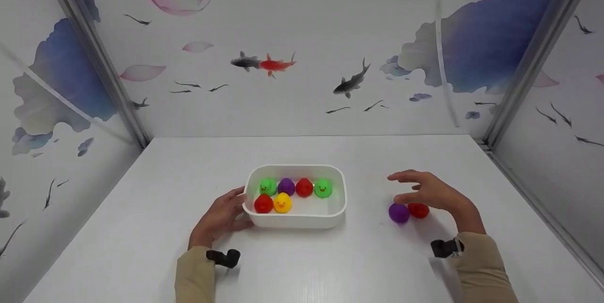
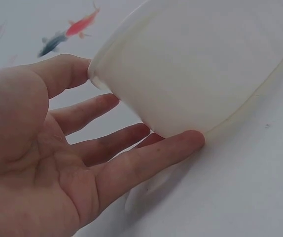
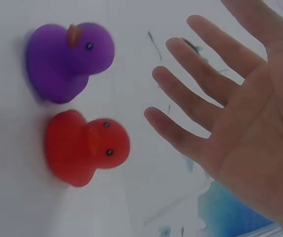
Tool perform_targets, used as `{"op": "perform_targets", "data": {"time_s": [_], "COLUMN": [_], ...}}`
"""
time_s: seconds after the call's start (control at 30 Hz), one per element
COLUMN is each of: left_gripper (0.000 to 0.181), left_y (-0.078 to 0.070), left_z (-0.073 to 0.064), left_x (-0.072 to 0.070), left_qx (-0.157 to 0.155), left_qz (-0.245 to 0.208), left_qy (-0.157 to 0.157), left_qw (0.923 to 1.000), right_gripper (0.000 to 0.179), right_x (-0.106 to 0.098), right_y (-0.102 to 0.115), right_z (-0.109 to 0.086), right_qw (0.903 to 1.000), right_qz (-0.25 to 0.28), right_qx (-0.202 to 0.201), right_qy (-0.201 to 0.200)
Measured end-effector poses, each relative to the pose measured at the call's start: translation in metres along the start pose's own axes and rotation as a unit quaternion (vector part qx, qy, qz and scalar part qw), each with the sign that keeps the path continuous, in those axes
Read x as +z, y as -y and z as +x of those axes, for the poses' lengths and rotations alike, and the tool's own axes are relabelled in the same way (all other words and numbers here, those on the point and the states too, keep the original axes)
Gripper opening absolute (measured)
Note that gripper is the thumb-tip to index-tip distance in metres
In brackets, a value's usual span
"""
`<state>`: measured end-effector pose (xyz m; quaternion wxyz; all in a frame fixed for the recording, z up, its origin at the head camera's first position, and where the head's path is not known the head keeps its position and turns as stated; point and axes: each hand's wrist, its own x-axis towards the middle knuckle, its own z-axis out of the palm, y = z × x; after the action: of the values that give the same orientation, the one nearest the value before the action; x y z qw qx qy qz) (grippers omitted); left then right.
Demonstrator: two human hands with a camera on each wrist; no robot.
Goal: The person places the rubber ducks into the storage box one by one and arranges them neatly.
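A white rectangular tub (image 1: 297, 221) stands on the table with several rubber ducks in it. My left hand (image 1: 222, 216) rests its fingers against the tub's left end from outside; in the left wrist view the fingers (image 2: 146, 159) are nearly straight, touching the rim and the lower wall. To the right of the tub, a purple duck (image 1: 399, 213) and a red duck (image 1: 419, 210) sit side by side. Just above them hovers my right hand (image 1: 432, 191), its fingers spread and holding nothing. The right wrist view shows a gap between the fingertips and both ducks.
In the tub, a green duck (image 1: 268, 187), a purple duck (image 1: 286, 187), a red duck (image 1: 304, 187) and another green duck (image 1: 323, 188) line the far side. A red duck (image 1: 264, 204) and a yellow duck (image 1: 282, 203) sit nearer. Printed panels (image 1: 292, 114) enclose the white table (image 1: 306, 265).
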<state>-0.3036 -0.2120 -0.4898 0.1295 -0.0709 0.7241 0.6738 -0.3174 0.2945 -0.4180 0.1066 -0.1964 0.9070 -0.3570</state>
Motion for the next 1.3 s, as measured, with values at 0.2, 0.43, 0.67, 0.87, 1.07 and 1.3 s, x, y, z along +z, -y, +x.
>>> {"op": "perform_targets", "data": {"time_s": [0.2,0.43,0.67,0.87,1.07,1.3], "left_gripper": [0.058,0.057,0.057,0.057,0.058,0.059], "left_y": [0.000,-0.001,-0.001,0.000,0.000,0.000], "left_z": [-0.001,-0.001,-0.001,-0.001,0.001,0.000], "left_x": [0.000,-0.002,-0.002,-0.001,0.000,0.001], "left_qx": [0.004,0.005,0.006,0.004,0.002,0.002], "left_qz": [0.008,-0.002,-0.005,0.001,0.010,0.011], "left_qy": [-0.008,-0.003,-0.003,-0.008,-0.009,-0.008], "left_qw": [0.9999,1.0000,1.0000,1.0000,0.9999,0.9999], "right_gripper": [0.068,0.064,0.054,0.046,0.039,0.039], "right_x": [0.002,0.001,0.005,0.012,0.015,0.018], "right_y": [-0.018,-0.023,-0.027,-0.029,-0.029,-0.028], "right_z": [0.000,0.000,0.002,0.004,0.004,0.004], "right_qw": [0.9980,0.9989,0.9990,0.9981,0.9976,0.9961], "right_qz": [0.020,0.018,-0.004,-0.024,-0.027,-0.030], "right_qx": [0.037,0.021,0.022,0.036,0.047,0.075], "right_qy": [0.049,0.039,0.039,0.044,0.042,0.036]}}
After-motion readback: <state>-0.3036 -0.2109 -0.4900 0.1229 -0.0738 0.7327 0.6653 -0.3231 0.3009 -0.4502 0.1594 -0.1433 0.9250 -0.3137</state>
